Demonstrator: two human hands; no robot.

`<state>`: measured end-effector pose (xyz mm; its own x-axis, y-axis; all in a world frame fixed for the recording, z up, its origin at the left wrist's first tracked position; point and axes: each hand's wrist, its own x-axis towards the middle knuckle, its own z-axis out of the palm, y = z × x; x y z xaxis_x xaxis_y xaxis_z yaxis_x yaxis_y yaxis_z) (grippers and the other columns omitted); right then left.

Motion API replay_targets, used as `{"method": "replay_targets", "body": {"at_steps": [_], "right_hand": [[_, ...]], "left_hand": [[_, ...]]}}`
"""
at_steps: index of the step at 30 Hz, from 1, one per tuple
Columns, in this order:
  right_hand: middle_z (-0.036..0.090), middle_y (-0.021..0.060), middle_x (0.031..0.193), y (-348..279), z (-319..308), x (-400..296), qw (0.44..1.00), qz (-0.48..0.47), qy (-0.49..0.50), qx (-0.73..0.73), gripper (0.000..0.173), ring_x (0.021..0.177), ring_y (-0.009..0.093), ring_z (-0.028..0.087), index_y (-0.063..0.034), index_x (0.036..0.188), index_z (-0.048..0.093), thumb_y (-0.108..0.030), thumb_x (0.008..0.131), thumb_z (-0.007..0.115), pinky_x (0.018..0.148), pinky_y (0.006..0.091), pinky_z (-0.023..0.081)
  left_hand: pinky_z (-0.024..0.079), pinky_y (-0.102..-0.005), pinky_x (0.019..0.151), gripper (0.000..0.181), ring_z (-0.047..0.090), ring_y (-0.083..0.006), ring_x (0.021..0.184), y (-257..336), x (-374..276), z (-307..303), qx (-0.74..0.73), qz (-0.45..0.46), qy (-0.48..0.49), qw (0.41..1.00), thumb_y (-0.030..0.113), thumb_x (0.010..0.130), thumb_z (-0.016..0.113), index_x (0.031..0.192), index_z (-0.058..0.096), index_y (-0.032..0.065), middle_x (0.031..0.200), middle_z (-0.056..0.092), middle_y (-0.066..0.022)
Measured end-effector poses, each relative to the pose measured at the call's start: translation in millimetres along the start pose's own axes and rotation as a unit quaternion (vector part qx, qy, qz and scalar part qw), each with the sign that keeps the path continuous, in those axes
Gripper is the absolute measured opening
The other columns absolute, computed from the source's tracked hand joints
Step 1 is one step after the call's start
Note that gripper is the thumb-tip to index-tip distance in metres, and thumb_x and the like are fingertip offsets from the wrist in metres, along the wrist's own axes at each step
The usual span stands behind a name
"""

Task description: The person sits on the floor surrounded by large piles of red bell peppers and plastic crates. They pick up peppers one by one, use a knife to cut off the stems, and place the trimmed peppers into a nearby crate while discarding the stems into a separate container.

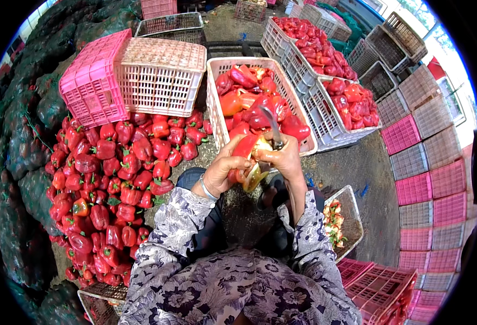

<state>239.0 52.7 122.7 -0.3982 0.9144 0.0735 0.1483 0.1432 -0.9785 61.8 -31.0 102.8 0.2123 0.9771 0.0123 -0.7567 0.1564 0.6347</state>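
My left hand (221, 168) holds a cut-open red bell pepper (245, 146), its pale inside showing. My right hand (283, 156) grips a small curved knife (271, 122), blade pointing up and away, and its fingers also touch the opened pepper. A yellowish-green piece (254, 178) hangs below, between my hands. Just beyond them, a pale plastic crate (258, 61) holds cut red peppers (258, 115). At the left, a large heap of whole red bell peppers (104, 150) lies on the floor. A crate of pepper cores and scraps (334, 223) is by my right knee.
Upturned pink (94, 81) and white crates (161, 77) stand beyond the heap. Full crates of red peppers (354, 103) line the right of the middle crate. Dark green mesh sacks (31, 203) are stacked at far left; stacked crates (413, 160) curve along the right. A red crate (380, 288) stands at lower right.
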Motion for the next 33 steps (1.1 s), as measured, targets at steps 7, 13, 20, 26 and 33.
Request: {"method": "replay_targets", "body": {"at_steps": [7,13,20,26,33], "right_hand": [[0.071,0.0054,0.084,-5,0,-1,0.988,0.067,-0.03,0.137,0.036,0.069,0.011,0.065,0.0042,0.1,0.072,-0.004,0.067,0.083,0.066,0.0253,0.053],[0.073,0.008,0.088,25,24,4,0.993,-0.047,0.101,0.034,0.042,0.076,0.013,0.067,0.0063,0.104,0.072,-0.015,0.071,0.086,0.073,0.0291,0.055],[0.073,0.0038,0.087,31,33,6,0.982,-0.069,0.167,0.059,0.025,0.078,0.009,0.065,0.002,0.098,0.074,-0.007,0.076,0.082,0.073,0.0271,0.054],[0.069,-0.0003,0.089,28,-7,17,0.952,-0.153,0.263,0.018,0.031,0.079,0.01,0.063,-0.0039,0.105,0.073,-0.002,0.076,0.083,0.073,0.0249,0.052],[0.075,0.0088,0.099,2,-169,-118,0.867,-0.066,0.424,-0.252,0.042,0.087,0.02,0.071,-0.0079,0.116,0.072,-0.017,0.077,0.084,0.077,0.0348,0.056]], "left_hand": [[0.054,-0.034,0.089,0.072,0.066,-0.0209,0.101,-4,3,1,-0.057,0.001,0.006,0.998,-0.003,0.078,0.064,0.144,0.035,0.0038,0.118,0.062,-0.0124],[0.054,-0.0329,0.088,0.065,0.065,-0.0192,0.101,-18,18,-6,-0.073,0.042,0.058,0.995,-0.001,0.082,0.061,0.143,0.039,0.0043,0.119,0.062,-0.0102],[0.054,-0.0359,0.091,0.055,0.065,-0.0219,0.107,-27,20,-10,-0.098,0.058,0.067,0.991,0.003,0.085,0.059,0.138,0.045,0.0034,0.12,0.063,-0.0107],[0.053,-0.0405,0.097,0.05,0.066,-0.0272,0.109,-24,15,-12,-0.146,0.057,0.048,0.986,0.011,0.089,0.057,0.137,0.048,0.0004,0.122,0.065,-0.0149],[0.049,-0.0475,0.102,0.047,0.063,-0.0301,0.115,-13,9,-2,-0.253,0.043,0.062,0.965,0.031,0.094,0.057,0.132,0.054,0.005,0.126,0.065,-0.0114]]}}
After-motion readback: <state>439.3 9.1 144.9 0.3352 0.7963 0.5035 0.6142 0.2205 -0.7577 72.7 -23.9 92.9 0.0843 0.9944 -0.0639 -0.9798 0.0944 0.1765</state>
